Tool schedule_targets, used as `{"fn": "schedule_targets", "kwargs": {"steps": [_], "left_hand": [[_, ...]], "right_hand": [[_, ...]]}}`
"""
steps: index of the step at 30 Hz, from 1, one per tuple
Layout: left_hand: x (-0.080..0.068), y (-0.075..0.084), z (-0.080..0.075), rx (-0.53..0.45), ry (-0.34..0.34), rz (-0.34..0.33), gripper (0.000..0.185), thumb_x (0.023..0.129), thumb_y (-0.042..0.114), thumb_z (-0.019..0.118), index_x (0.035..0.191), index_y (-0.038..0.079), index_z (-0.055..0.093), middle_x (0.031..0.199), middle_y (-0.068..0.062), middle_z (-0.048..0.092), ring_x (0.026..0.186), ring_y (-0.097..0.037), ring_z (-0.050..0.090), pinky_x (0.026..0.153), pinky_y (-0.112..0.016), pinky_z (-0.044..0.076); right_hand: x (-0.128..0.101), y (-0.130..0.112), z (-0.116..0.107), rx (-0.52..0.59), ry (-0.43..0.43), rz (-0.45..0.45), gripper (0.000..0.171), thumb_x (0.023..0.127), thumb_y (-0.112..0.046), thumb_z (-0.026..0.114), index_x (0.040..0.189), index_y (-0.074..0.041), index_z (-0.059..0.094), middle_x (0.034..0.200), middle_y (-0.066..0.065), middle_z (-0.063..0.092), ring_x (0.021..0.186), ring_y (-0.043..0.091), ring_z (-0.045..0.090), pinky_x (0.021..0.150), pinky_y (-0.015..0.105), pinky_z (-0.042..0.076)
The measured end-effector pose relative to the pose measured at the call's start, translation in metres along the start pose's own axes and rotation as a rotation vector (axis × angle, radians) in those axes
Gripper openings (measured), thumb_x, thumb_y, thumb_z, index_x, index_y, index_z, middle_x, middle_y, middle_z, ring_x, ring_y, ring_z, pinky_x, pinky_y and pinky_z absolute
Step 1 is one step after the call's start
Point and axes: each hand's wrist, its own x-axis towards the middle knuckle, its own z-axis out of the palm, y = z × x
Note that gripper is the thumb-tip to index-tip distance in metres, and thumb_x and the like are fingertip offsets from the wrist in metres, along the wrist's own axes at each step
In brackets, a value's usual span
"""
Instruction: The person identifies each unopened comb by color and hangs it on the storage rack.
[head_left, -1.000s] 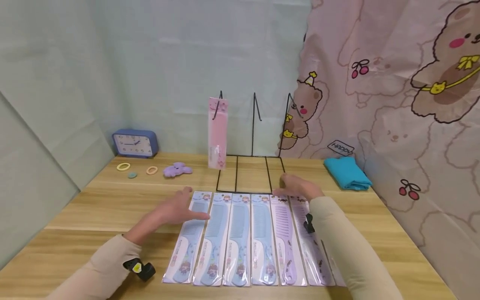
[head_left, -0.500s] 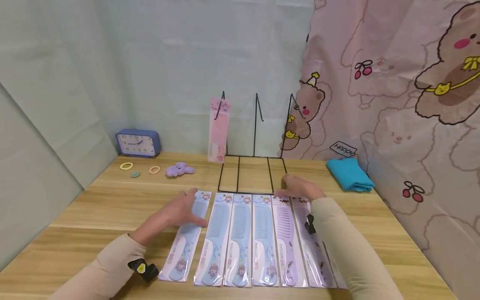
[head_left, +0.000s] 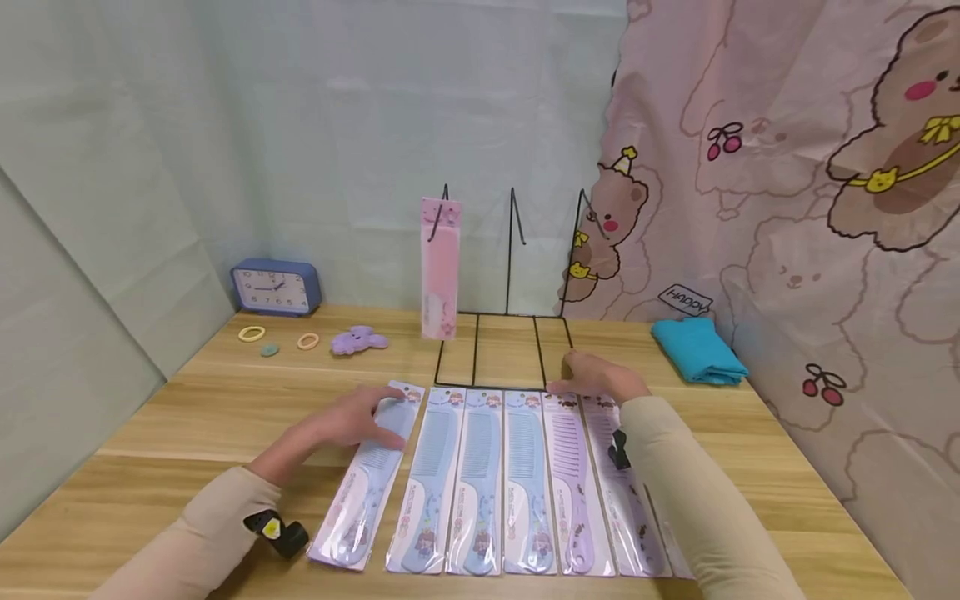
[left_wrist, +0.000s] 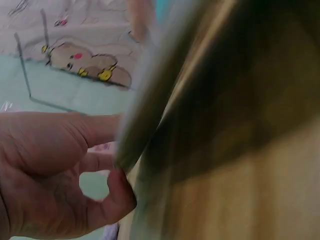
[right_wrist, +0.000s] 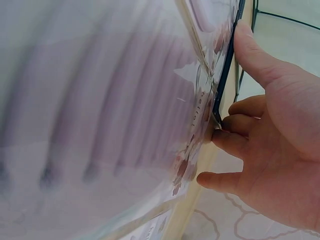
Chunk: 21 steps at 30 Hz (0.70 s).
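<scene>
Packaged blue combs and purple combs lie in a row on the table. My left hand [head_left: 352, 417] pinches the upper part of the leftmost packaged blue comb [head_left: 362, 492], thumb on the near side. In the left wrist view this package [left_wrist: 150, 95] shows edge-on, tilted over the wood with a dark shadow beneath. My right hand [head_left: 596, 375] rests at the front right corner of a black wire rack [head_left: 476, 350], its thumb along the front bar [right_wrist: 227, 70]. Below it lie packaged purple combs [head_left: 576, 492], partly under my right sleeve.
A pink packaged item [head_left: 440, 267] hangs on the rack's left hook; the middle hook [head_left: 516, 217] and right hook [head_left: 592, 215] stand bare. Behind at left are a blue clock [head_left: 275, 287], hair ties [head_left: 252, 334] and a purple plush [head_left: 358, 340]. A folded turquoise cloth [head_left: 699, 350] lies right.
The leftmost blue comb has shifted left, away from its neighbour, and now slants more, my left hand moving with it. The hanging pink package swung and hangs straight again. My right hand stays put.
</scene>
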Motion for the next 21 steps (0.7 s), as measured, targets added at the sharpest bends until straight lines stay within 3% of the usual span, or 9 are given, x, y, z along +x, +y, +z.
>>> {"fn": "schedule_targets", "kwargs": {"steps": [1, 3, 6, 9, 12, 17, 19, 21], "left_hand": [[0.000, -0.003, -0.003, -0.052, -0.023, 0.019, 0.080, 0.078, 0.029, 0.087, 0.142, -0.001, 0.050, 0.127, -0.028, 0.053, 0.097, -0.031, 0.056, 0.070, -0.039, 0.054], [-0.001, -0.006, -0.009, -0.137, -0.049, 0.037, 0.073, 0.080, 0.021, 0.086, 0.141, -0.002, 0.051, 0.130, -0.029, 0.051, 0.103, -0.033, 0.055, 0.074, -0.039, 0.055], [-0.002, -0.007, -0.017, -0.229, -0.075, 0.008, 0.068, 0.084, 0.014, 0.082, 0.141, -0.003, 0.051, 0.140, -0.031, 0.043, 0.109, -0.035, 0.053, 0.074, -0.037, 0.056], [-0.002, -0.009, -0.023, -0.271, -0.080, -0.009, 0.067, 0.087, 0.013, 0.078, 0.144, -0.005, 0.048, 0.141, -0.033, 0.041, 0.107, -0.034, 0.056, 0.072, -0.038, 0.058], [-0.003, -0.010, -0.028, -0.288, -0.068, 0.005, 0.068, 0.089, 0.014, 0.075, 0.146, -0.006, 0.043, 0.145, -0.034, 0.038, 0.112, -0.037, 0.056, 0.077, -0.041, 0.057], [-0.009, -0.008, -0.038, -0.313, -0.075, 0.089, 0.063, 0.096, 0.010, 0.063, 0.152, -0.001, 0.037, 0.159, -0.031, 0.021, 0.140, -0.049, 0.029, 0.102, -0.055, 0.044], [-0.012, -0.004, -0.042, -0.347, -0.095, 0.111, 0.062, 0.097, 0.007, 0.058, 0.154, 0.003, 0.034, 0.160, -0.030, 0.015, 0.139, -0.051, 0.026, 0.099, -0.058, 0.045], [-0.015, 0.003, -0.046, -0.362, -0.112, 0.140, 0.064, 0.097, 0.006, 0.055, 0.156, 0.006, 0.031, 0.160, -0.029, 0.013, 0.135, -0.050, 0.032, 0.092, -0.053, 0.050]], "right_hand": [[0.000, 0.000, 0.001, 0.001, 0.002, 0.000, 0.051, 0.093, -0.049, 0.067, 0.118, -0.006, 0.059, 0.093, 0.004, 0.062, 0.082, 0.020, 0.060, 0.073, 0.038, 0.053], [0.000, -0.001, 0.001, 0.003, 0.000, 0.004, 0.051, 0.093, -0.050, 0.067, 0.117, -0.006, 0.059, 0.093, 0.004, 0.063, 0.082, 0.020, 0.060, 0.073, 0.037, 0.053], [0.001, -0.001, 0.000, -0.001, -0.004, 0.008, 0.051, 0.094, -0.050, 0.066, 0.117, -0.005, 0.059, 0.093, 0.004, 0.063, 0.081, 0.020, 0.060, 0.073, 0.038, 0.053], [0.000, -0.001, 0.000, -0.010, -0.004, 0.016, 0.052, 0.094, -0.050, 0.066, 0.118, -0.005, 0.058, 0.094, 0.004, 0.063, 0.082, 0.020, 0.060, 0.074, 0.038, 0.053], [0.000, -0.001, 0.000, -0.011, -0.001, 0.017, 0.052, 0.094, -0.050, 0.066, 0.118, -0.005, 0.058, 0.094, 0.004, 0.063, 0.082, 0.020, 0.060, 0.074, 0.039, 0.053], [-0.002, -0.002, -0.001, -0.006, 0.000, 0.011, 0.052, 0.095, -0.048, 0.066, 0.120, -0.004, 0.058, 0.095, 0.005, 0.063, 0.083, 0.021, 0.060, 0.077, 0.040, 0.053], [-0.003, -0.003, -0.001, -0.013, 0.003, 0.013, 0.054, 0.094, -0.049, 0.065, 0.121, -0.003, 0.057, 0.096, 0.006, 0.063, 0.085, 0.021, 0.060, 0.078, 0.041, 0.053], [-0.003, -0.004, -0.001, -0.017, 0.006, 0.021, 0.055, 0.094, -0.050, 0.066, 0.123, -0.003, 0.056, 0.097, 0.006, 0.062, 0.086, 0.021, 0.060, 0.080, 0.042, 0.053]]}}
